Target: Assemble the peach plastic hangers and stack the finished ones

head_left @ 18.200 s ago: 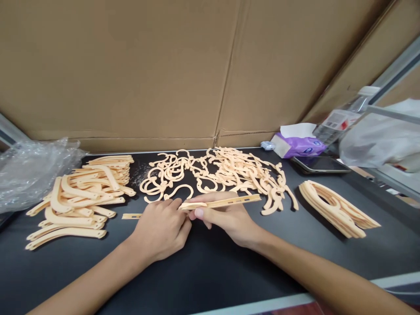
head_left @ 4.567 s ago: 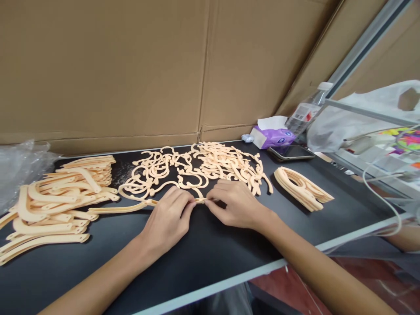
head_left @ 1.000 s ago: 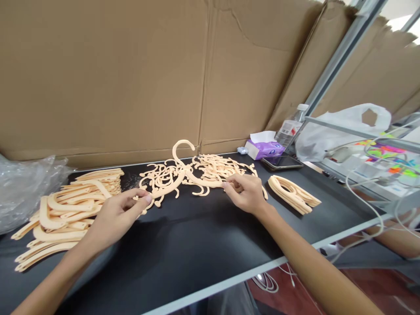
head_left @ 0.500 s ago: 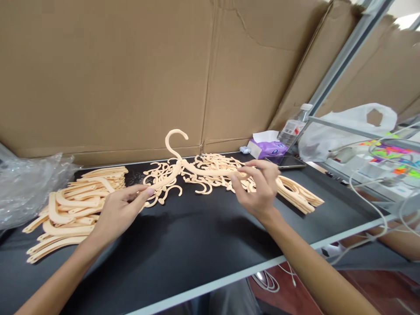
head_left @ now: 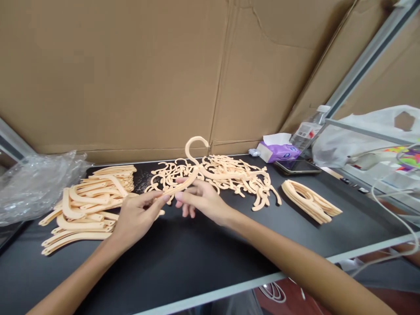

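Note:
A cream clothes hanger (head_left: pixel 198 167) with its hook pointing up is held over the table. My left hand (head_left: pixel 139 214) pinches the end of the hanger's left arm between thumb and fingers. Farther along that same arm, my right hand (head_left: pixel 205 201) has its thumb in front and index finger behind, closed on it; the other fingers hang below. The hanger's right arm extends free over a heap of loose hooks (head_left: pixel 262 192). Left of my left hand lies a pile of curved hanger arms (head_left: pixel 85 199).
A stack of folded hangers (head_left: pixel 306 201) lies on the right of the black table (head_left: pixel 203 262). Behind it are a phone (head_left: pixel 297 166), a purple tissue pack (head_left: pixel 278 151) and a plastic bottle (head_left: pixel 310 129). Clear plastic wrap (head_left: pixel 39 183) sits at the left, and cardboard (head_left: pixel 131 78) walls the back.
My right hand has left the hanger's right arm and moved left to the left arm. My left hand keeps its hold. The view has shifted left.

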`<move>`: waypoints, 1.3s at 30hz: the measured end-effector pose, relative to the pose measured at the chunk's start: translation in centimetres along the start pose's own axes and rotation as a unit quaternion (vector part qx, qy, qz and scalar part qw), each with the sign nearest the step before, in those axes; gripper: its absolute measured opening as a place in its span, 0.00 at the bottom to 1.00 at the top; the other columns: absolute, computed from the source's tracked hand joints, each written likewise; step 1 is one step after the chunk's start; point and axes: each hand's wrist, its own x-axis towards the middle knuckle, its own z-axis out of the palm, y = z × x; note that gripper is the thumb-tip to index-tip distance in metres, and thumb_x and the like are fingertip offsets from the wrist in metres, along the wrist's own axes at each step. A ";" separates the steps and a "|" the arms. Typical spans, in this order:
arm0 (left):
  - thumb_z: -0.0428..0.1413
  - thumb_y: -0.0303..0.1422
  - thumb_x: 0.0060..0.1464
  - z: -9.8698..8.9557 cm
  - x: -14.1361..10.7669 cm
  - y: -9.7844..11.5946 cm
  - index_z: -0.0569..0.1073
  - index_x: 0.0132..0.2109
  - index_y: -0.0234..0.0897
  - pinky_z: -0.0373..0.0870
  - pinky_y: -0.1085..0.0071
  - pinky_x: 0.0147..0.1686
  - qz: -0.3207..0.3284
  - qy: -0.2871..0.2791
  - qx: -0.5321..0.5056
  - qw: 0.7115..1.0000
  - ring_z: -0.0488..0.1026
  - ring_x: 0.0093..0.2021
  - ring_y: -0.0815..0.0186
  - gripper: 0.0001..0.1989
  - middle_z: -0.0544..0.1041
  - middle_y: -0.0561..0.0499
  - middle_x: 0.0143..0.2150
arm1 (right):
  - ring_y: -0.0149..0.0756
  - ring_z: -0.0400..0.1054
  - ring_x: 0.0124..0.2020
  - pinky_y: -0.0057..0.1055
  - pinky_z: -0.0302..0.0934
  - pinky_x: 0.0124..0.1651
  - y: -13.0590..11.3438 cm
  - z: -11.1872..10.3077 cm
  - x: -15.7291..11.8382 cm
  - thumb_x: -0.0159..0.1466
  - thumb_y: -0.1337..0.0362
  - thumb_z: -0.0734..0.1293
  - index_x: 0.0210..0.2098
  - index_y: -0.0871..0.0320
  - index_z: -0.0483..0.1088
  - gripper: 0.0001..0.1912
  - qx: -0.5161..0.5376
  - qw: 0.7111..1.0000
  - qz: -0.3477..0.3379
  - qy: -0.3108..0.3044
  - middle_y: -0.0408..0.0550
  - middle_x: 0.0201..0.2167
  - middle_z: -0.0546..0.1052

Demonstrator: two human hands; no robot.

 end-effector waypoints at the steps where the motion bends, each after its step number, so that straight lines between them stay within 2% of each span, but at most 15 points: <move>1: 0.53 0.47 0.58 0.1 -0.1 0.1 0.82 0.39 0.38 0.62 0.75 0.23 0.007 -0.010 0.001 1.000 0.68 0.23 0.68 0.20 0.78 0.54 0.24 | 0.30 0.70 0.20 0.25 0.60 0.20 0.0 0.3 0.5 0.56 0.51 0.73 0.48 0.60 0.70 0.26 0.045 0.999 0.010 -0.004 0.44 0.26 0.77; 4: 0.52 0.47 0.59 0.5 -0.3 0.0 0.81 0.39 0.37 0.62 0.75 0.23 0.013 -0.013 0.003 1.000 0.67 0.23 0.68 0.20 0.78 0.54 0.25 | 0.30 0.71 0.21 0.25 0.63 0.22 0.4 0.5 0.9 0.57 0.48 0.72 0.33 0.62 0.74 0.21 0.082 0.997 0.000 0.013 0.47 0.25 0.76; 6: 0.51 0.48 0.60 0.6 -0.4 -0.2 0.80 0.40 0.37 0.61 0.74 0.23 0.005 -0.003 0.022 1.000 0.67 0.22 0.68 0.21 0.76 0.54 0.24 | 0.31 0.72 0.21 0.26 0.65 0.23 0.8 0.1 0.7 0.56 0.49 0.73 0.29 0.63 0.74 0.21 0.069 0.997 -0.014 0.026 0.47 0.24 0.76; 9: 0.45 0.47 0.64 0.2 -0.3 -0.4 0.79 0.39 0.36 0.61 0.73 0.25 -0.003 0.020 0.071 0.997 0.65 0.22 0.68 0.24 0.71 0.56 0.20 | 0.33 0.73 0.21 0.27 0.66 0.23 1.3 -1.1 0.5 0.55 0.49 0.74 0.30 0.63 0.74 0.20 0.076 0.996 -0.013 0.054 0.46 0.22 0.76; 12: 0.41 0.44 0.66 -0.4 0.1 -0.6 0.76 0.36 0.36 0.64 0.71 0.31 0.033 0.025 0.092 0.995 0.70 0.28 0.66 0.23 0.74 0.53 0.26 | 0.33 0.73 0.21 0.26 0.66 0.23 1.5 -2.1 0.6 0.54 0.50 0.75 0.30 0.63 0.74 0.20 0.088 0.993 -0.009 0.074 0.47 0.22 0.77; 15: 0.45 0.42 0.66 -0.5 0.5 -0.9 0.74 0.34 0.37 0.65 0.71 0.34 0.080 0.006 0.104 0.991 0.72 0.33 0.64 0.20 0.76 0.51 0.32 | 0.33 0.73 0.20 0.25 0.66 0.23 1.5 -2.3 0.8 0.53 0.52 0.75 0.30 0.63 0.74 0.19 0.100 0.992 0.002 0.080 0.47 0.21 0.77; 21: 0.51 0.41 0.63 0.1 0.8 -2.3 0.75 0.44 0.37 0.68 0.72 0.36 0.119 -0.005 0.103 0.988 0.77 0.34 0.64 0.14 0.80 0.50 0.38 | 0.32 0.71 0.17 0.25 0.64 0.20 1.8 -1.8 0.9 0.52 0.57 0.72 0.27 0.63 0.73 0.13 0.105 0.989 0.027 0.097 0.46 0.19 0.76; 24: 0.52 0.40 0.64 0.1 0.7 -2.6 0.77 0.43 0.37 0.69 0.72 0.39 0.164 -0.026 0.116 0.979 0.78 0.38 0.64 0.13 0.81 0.49 0.41 | 0.33 0.70 0.16 0.25 0.64 0.18 2.1 -1.8 1.1 0.53 0.60 0.70 0.26 0.63 0.72 0.11 0.101 0.988 0.043 0.106 0.46 0.18 0.75; 27: 0.52 0.37 0.63 -0.2 0.7 -2.6 0.78 0.41 0.38 0.69 0.74 0.36 0.201 -0.047 0.131 0.970 0.77 0.34 0.66 0.11 0.81 0.51 0.38 | 0.33 0.70 0.16 0.25 0.64 0.19 2.3 -1.9 1.2 0.53 0.62 0.69 0.27 0.63 0.72 0.09 0.091 0.988 0.056 0.113 0.46 0.18 0.75; 31: 0.54 0.36 0.61 -0.4 0.6 -2.4 0.78 0.39 0.39 0.66 0.75 0.29 0.191 -0.075 0.122 0.971 0.73 0.26 0.70 0.09 0.80 0.54 0.31 | 0.32 0.69 0.15 0.24 0.63 0.18 2.3 -2.0 1.2 0.53 0.64 0.68 0.26 0.63 0.71 0.07 0.078 0.988 0.066 0.113 0.45 0.17 0.75; 39: 0.54 0.36 0.61 -0.3 0.7 -2.4 0.80 0.38 0.40 0.64 0.77 0.25 0.153 -0.152 0.088 0.973 0.72 0.24 0.72 0.10 0.79 0.56 0.28 | 0.29 0.67 0.14 0.21 0.59 0.15 1.7 -2.5 1.3 0.56 0.69 0.66 0.25 0.63 0.71 0.04 0.049 0.991 0.110 0.065 0.45 0.16 0.74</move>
